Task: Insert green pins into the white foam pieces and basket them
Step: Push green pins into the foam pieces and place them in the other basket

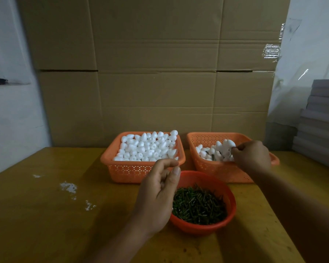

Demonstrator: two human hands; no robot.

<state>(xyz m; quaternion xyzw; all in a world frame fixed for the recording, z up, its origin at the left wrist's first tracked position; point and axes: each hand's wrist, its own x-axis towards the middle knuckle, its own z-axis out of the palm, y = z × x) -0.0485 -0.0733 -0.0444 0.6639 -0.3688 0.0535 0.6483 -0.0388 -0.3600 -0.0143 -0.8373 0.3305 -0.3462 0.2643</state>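
Observation:
A red round bowl (203, 227) full of green pins (198, 205) sits at the table's front. Behind it to the left, an orange basket (127, 170) is filled with plain white foam pieces (146, 147). To the right, a second orange basket (213, 169) holds pinned foam pieces (211, 152). My right hand (252, 156) reaches over this right basket, fingers pinched on the pin of a cluster of pinned foam pieces (226, 146). My left hand (159, 196) hovers over the bowl's left edge, fingers loosely curled and apart, holding nothing that I can see.
A tall cardboard wall (156, 73) stands right behind the baskets. Stacked grey boards (321, 120) rise at the right edge. White crumbs (68, 186) lie on the yellow table (55, 215) at the left.

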